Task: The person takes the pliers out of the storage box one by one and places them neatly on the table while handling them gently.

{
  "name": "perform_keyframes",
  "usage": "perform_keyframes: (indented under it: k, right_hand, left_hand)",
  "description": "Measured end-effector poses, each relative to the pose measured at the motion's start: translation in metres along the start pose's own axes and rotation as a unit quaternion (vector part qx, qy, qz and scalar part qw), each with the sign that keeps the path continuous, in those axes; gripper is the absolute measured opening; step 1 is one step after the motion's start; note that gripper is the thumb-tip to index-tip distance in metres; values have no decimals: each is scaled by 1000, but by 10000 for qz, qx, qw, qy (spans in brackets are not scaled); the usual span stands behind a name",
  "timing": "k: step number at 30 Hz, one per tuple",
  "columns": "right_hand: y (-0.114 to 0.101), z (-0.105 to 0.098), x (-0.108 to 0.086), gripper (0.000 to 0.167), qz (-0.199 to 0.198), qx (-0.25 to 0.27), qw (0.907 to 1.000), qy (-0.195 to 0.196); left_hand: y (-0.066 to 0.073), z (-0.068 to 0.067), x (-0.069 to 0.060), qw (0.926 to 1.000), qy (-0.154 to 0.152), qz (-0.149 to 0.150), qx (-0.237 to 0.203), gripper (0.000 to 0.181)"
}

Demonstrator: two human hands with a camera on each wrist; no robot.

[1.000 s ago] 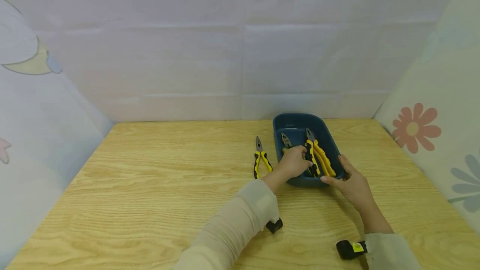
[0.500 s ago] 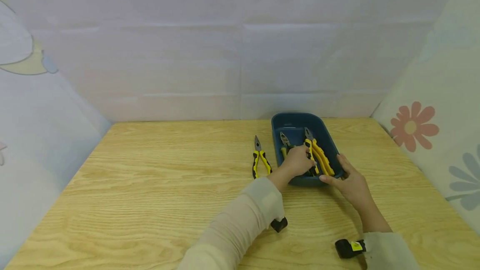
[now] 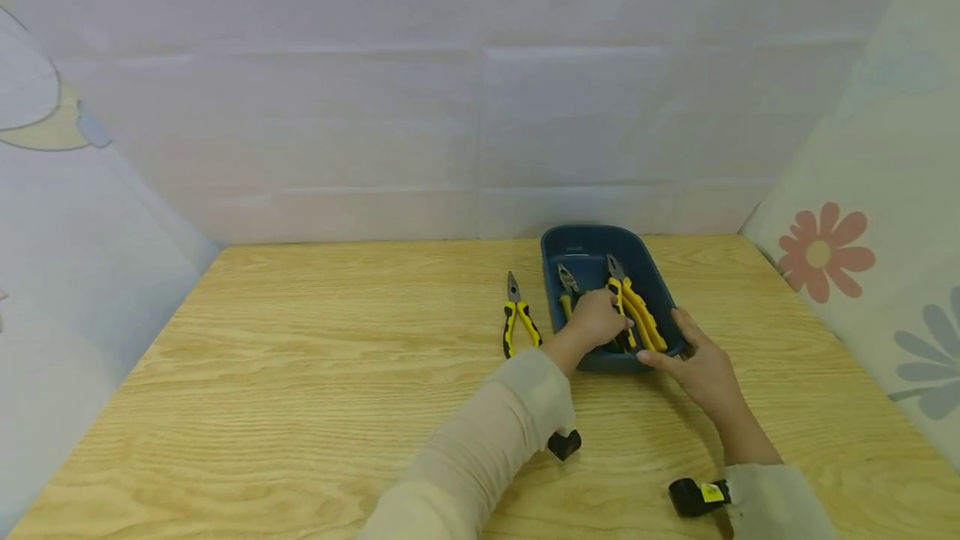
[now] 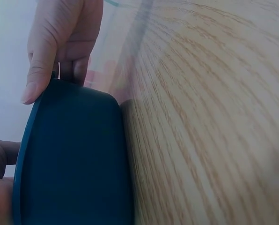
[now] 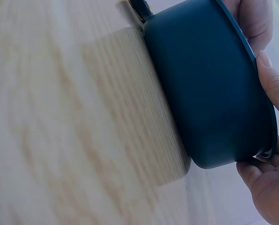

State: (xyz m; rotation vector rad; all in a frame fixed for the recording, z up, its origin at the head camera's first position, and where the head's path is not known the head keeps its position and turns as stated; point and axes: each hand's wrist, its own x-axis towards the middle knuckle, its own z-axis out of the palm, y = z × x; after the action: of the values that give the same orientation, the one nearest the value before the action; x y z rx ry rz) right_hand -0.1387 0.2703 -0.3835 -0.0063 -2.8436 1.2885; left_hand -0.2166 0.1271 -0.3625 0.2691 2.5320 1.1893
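A dark blue plastic bin (image 3: 559, 246) stands on the table with two pairs of pliers in it. The green-handled pliers (image 3: 567, 277) lie along its left side, partly covered by my left hand (image 3: 596, 319). That hand reaches in over the near rim, its fingertips and thumb at the near handle of the yellow-and-black pliers (image 3: 643, 315), which it seems to pinch. At the near right corner my right hand (image 3: 708, 373) grips the rim, thumb over the front edge. In the right wrist view, the right hand (image 5: 270, 187) holds the bin's edge (image 5: 209, 84).
Outside the bin, to its left, long-nose pliers (image 3: 516, 311) with yellow-and-black handles lie on the wooden table (image 3: 300, 373). A pale wall covering (image 3: 337, 123) rises behind the table, and flowered panels (image 3: 892, 232) flank it.
My left hand has slid slightly right within the bin, from the green-handled pliers onto the yellow-and-black handle. More of the green handle shows. The right hand keeps its hold on the rim.
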Motion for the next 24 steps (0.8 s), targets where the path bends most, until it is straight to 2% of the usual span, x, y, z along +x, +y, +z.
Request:
perform_keyframes:
  k: [8, 13, 16, 21, 24]
  right_hand:
    - [0, 0, 1, 91, -16, -74, 10000, 17]
    - [0, 1, 1, 92, -19, -107, 9999, -19]
    - [0, 1, 1, 92, 24, -79, 10000, -43]
    - [1, 0, 0, 91, 98, -56, 9999, -60]
    - [1, -1, 0, 91, 100, -77, 9999, -43]
  left_hand:
    - [1, 2, 2, 9982, 219, -339, -446, 41]
    - [0, 5, 3, 9942, 279, -588, -852, 19]
    - [1, 7, 5, 9896, 327, -729, -1194, 8]
    - [2, 12, 10, 9799, 450, -1108, -1597, 10]
    - [3, 14, 12, 9717, 566, -1377, -1834, 19]
